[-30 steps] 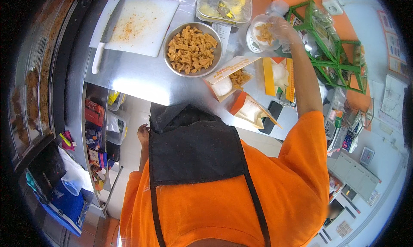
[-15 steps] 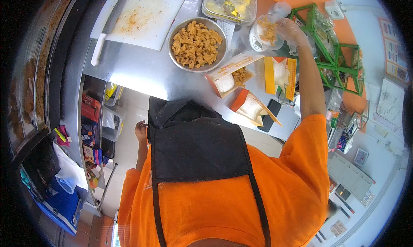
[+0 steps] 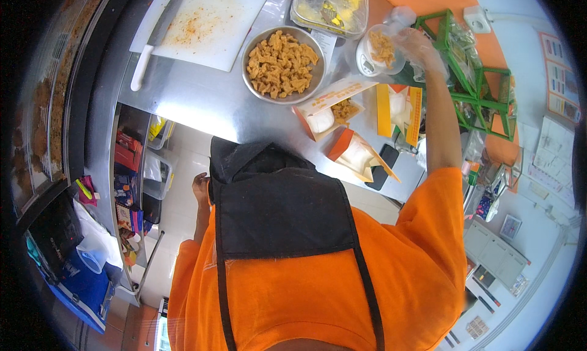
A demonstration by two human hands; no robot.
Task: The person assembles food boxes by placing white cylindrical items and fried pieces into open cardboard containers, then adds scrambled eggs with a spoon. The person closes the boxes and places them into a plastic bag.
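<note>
at the far right of the counter (image 3: 202, 109), right hand (image 3: 423, 51) in a clear glove is at the right rim of a clear bowl (image 3: 398, 62); fingers blurred and partly hidden, can't tell if pinched on the rim or apart; bowl sits on a white scale (image 3: 365, 65), brown pieces (image 3: 382, 47) in it; left hand (image 3: 200, 186) hangs low beside the black apron (image 3: 281, 219), apart from the counter things, can't tell how far its fingers are closed.

around it: green rack (image 3: 469, 99) just beside the right hand, crowding that side; clear tray (image 3: 327, 31) with yellow bits left of the scale; steel bowl (image 3: 315, 83) full of the same brown pieces further left; white cutting board (image 3: 246, 20) with knife (image 3: 156, 38) on it, well apart; three open cartons between torso and scale, in the way on the near side: white-lidded carton (image 3: 327, 99) with white and brown filling, yellow carton (image 3: 383, 111), red-flapped carton (image 3: 351, 155); dark phone (image 3: 386, 162) near the last one.

writing: orange print on the white lid; paper slip (image 3: 327, 45) by the tray printed, too small to read; posted sheets (image 3: 554, 146) on the right wall, same.
</note>
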